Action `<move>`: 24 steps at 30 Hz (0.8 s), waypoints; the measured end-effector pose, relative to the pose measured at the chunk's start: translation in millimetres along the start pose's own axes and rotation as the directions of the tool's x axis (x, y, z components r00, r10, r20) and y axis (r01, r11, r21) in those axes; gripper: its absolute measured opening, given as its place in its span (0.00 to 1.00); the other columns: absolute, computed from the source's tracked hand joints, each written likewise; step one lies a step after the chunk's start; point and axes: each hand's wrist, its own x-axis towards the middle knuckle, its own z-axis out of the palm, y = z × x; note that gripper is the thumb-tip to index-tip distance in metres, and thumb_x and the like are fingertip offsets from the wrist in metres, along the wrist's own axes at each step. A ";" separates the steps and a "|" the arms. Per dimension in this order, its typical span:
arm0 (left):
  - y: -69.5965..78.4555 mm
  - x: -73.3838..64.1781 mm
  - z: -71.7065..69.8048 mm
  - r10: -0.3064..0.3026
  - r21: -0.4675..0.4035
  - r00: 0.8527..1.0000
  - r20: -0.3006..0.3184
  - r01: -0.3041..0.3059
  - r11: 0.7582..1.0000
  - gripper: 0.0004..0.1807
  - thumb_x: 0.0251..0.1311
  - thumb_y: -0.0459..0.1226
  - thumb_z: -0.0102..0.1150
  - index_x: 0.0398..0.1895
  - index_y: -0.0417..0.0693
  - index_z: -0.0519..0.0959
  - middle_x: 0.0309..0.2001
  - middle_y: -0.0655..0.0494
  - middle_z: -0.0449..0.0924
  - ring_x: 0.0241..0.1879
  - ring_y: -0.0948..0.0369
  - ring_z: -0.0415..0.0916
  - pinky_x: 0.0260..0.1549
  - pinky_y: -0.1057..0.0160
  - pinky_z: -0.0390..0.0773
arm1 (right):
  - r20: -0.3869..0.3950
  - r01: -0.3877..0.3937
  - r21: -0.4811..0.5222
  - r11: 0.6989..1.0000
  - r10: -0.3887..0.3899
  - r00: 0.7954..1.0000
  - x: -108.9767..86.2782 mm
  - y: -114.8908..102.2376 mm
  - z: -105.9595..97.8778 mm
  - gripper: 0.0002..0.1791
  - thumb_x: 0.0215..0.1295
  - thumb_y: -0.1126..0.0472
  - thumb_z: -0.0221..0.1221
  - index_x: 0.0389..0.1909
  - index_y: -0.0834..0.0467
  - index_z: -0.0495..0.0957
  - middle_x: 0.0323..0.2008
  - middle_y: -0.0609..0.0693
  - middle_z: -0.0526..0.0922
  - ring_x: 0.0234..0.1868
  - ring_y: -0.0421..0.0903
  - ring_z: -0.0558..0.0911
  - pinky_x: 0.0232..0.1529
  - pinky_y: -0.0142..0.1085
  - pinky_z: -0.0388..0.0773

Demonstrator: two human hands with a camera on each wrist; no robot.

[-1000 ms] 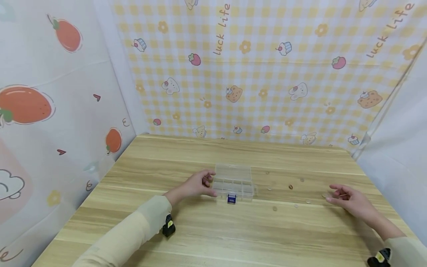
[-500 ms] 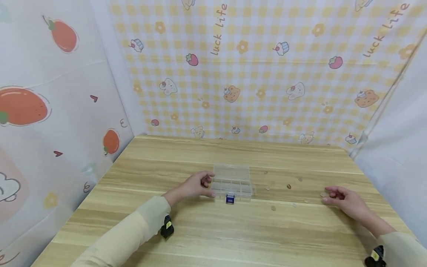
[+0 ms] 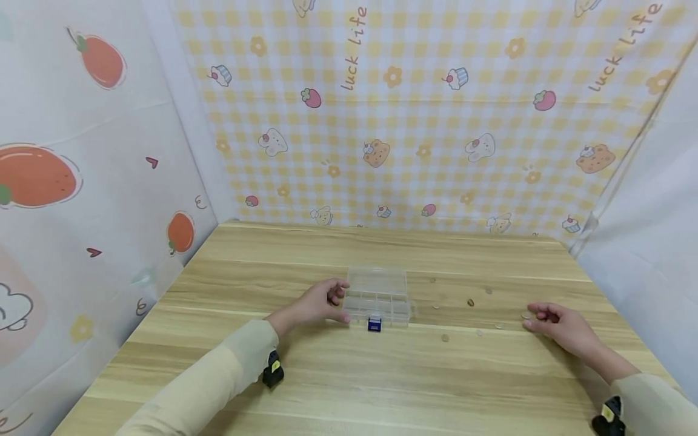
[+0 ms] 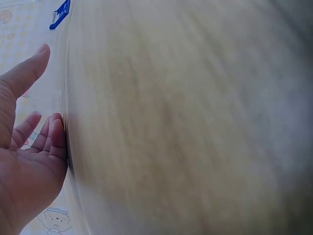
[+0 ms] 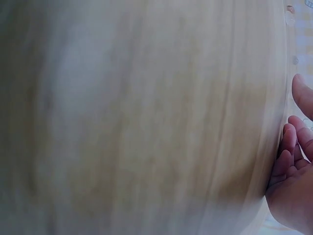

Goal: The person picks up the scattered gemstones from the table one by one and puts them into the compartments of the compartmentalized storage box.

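Note:
A clear plastic compartment box (image 3: 376, 306) lies on the table with its lid (image 3: 377, 281) folded back and a blue latch (image 3: 374, 324) at its front. At its left side is my left hand (image 3: 322, 301), thumb and index fingertip right at the edge. The left wrist view shows that hand's thumb (image 4: 30, 71) spread from the loosely bent fingers. On the right, my right hand (image 3: 564, 327) rests low over the table. A small pale coin-like disc (image 3: 526, 315) lies at the tips of its thumb and index finger, which stand apart.
Several small flat discs lie scattered between box and right hand, among them a tan disc (image 3: 445, 338), a grey disc (image 3: 488, 290) and a reddish-brown piece (image 3: 471, 302). Patterned cloth (image 3: 403, 121) hangs behind the wooden table (image 3: 327, 381).
My right hand has moved slightly left, its thumb and index finger coming round the pale disc. The left hand stays at the box's edge. The head view has shifted a little.

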 end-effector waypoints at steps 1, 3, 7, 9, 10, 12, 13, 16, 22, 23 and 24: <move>0.1 0.2 0.2 -0.002 0.002 1.000 -0.001 0.002 1.000 0.39 0.43 0.33 0.78 0.61 0.38 0.70 0.45 0.51 0.71 0.41 0.57 0.68 0.40 0.61 0.72 | -0.001 0.002 0.001 1.000 -0.002 1.000 0.1 0.1 0.1 0.35 0.65 0.47 0.63 0.60 0.72 0.70 0.45 0.55 0.76 0.37 0.35 0.71 0.34 0.28 0.70; 0.2 0.3 0.5 -0.006 0.005 1.000 -0.003 0.006 1.000 0.40 0.43 0.33 0.78 0.61 0.38 0.70 0.45 0.50 0.71 0.41 0.56 0.68 0.40 0.60 0.71 | -0.003 0.004 0.002 1.000 -0.004 1.000 0.3 0.4 0.2 0.34 0.65 0.48 0.63 0.59 0.72 0.70 0.45 0.55 0.76 0.37 0.34 0.71 0.34 0.28 0.70; 0.1 -0.3 0.7 -0.011 0.011 1.000 0.004 0.010 1.000 0.40 0.44 0.35 0.78 0.62 0.38 0.69 0.47 0.50 0.71 0.42 0.55 0.68 0.41 0.59 0.71 | -0.003 0.003 0.003 1.000 -0.003 1.000 0.2 0.9 0.4 0.34 0.65 0.48 0.63 0.59 0.72 0.70 0.45 0.55 0.76 0.37 0.35 0.71 0.34 0.28 0.70; 0.1 -0.3 0.6 -0.009 0.017 1.000 0.008 0.009 1.000 0.39 0.45 0.36 0.77 0.62 0.38 0.69 0.47 0.50 0.71 0.43 0.55 0.68 0.42 0.59 0.72 | 0.000 0.001 0.002 1.000 -0.001 1.000 0.0 1.0 0.2 0.34 0.65 0.48 0.62 0.59 0.72 0.70 0.45 0.55 0.76 0.37 0.35 0.71 0.34 0.28 0.70; 0.2 -0.3 0.6 -0.008 0.020 1.000 0.008 0.008 1.000 0.39 0.46 0.37 0.77 0.62 0.38 0.69 0.48 0.50 0.71 0.43 0.56 0.68 0.43 0.59 0.72 | 0.001 0.001 0.002 1.000 -0.001 1.000 -0.2 0.8 0.1 0.34 0.65 0.48 0.62 0.59 0.72 0.70 0.45 0.55 0.76 0.37 0.35 0.71 0.34 0.28 0.70; 0.1 -0.2 0.4 -0.007 0.025 1.000 0.009 0.006 1.000 0.38 0.47 0.38 0.76 0.62 0.38 0.69 0.48 0.50 0.71 0.43 0.56 0.68 0.43 0.59 0.72 | 0.004 -0.003 0.003 1.000 0.003 1.000 -0.6 0.0 -0.1 0.34 0.66 0.48 0.62 0.60 0.71 0.70 0.45 0.55 0.76 0.37 0.36 0.71 0.34 0.29 0.70; 0.2 -0.2 0.3 -0.006 0.025 1.000 0.010 0.006 1.000 0.38 0.48 0.38 0.76 0.62 0.38 0.69 0.48 0.50 0.71 0.43 0.56 0.68 0.43 0.59 0.72 | 0.006 -0.005 0.005 1.000 0.005 1.000 -0.6 -0.2 -0.2 0.34 0.66 0.47 0.62 0.60 0.71 0.70 0.45 0.55 0.76 0.37 0.36 0.71 0.34 0.29 0.70; -0.3 0.2 0.3 -0.008 0.021 1.000 0.008 0.008 1.000 0.38 0.48 0.38 0.76 0.62 0.39 0.69 0.48 0.50 0.71 0.43 0.55 0.69 0.43 0.58 0.72 | 0.007 -0.016 0.006 1.000 0.016 1.000 0.1 -1.1 -0.5 0.35 0.66 0.47 0.61 0.60 0.71 0.70 0.45 0.55 0.76 0.37 0.36 0.71 0.34 0.29 0.71; -1.3 2.1 0.4 -0.016 0.020 1.000 0.002 0.015 1.000 0.38 0.47 0.37 0.77 0.61 0.39 0.69 0.46 0.51 0.71 0.42 0.57 0.68 0.43 0.59 0.72 | -0.014 -0.022 -0.009 1.000 0.022 1.000 1.5 -2.2 -1.0 0.33 0.66 0.47 0.62 0.58 0.71 0.72 0.44 0.55 0.77 0.36 0.37 0.71 0.34 0.29 0.69; -1.3 2.3 0.5 -0.017 0.020 1.000 0.001 0.017 1.000 0.38 0.46 0.37 0.77 0.61 0.39 0.69 0.46 0.51 0.71 0.42 0.57 0.68 0.42 0.60 0.72 | -0.018 -0.021 -0.016 1.000 0.021 1.000 1.6 -2.3 -1.0 0.33 0.66 0.47 0.62 0.58 0.71 0.72 0.43 0.55 0.77 0.36 0.37 0.71 0.34 0.29 0.69; -1.1 2.4 0.5 -0.017 0.019 1.000 0.001 0.017 1.000 0.38 0.46 0.36 0.77 0.61 0.39 0.69 0.46 0.51 0.71 0.42 0.57 0.68 0.42 0.60 0.72 | -0.023 -0.022 -0.023 1.000 0.021 1.000 1.8 -2.2 -0.8 0.33 0.65 0.47 0.62 0.58 0.71 0.72 0.44 0.56 0.77 0.36 0.37 0.71 0.34 0.28 0.69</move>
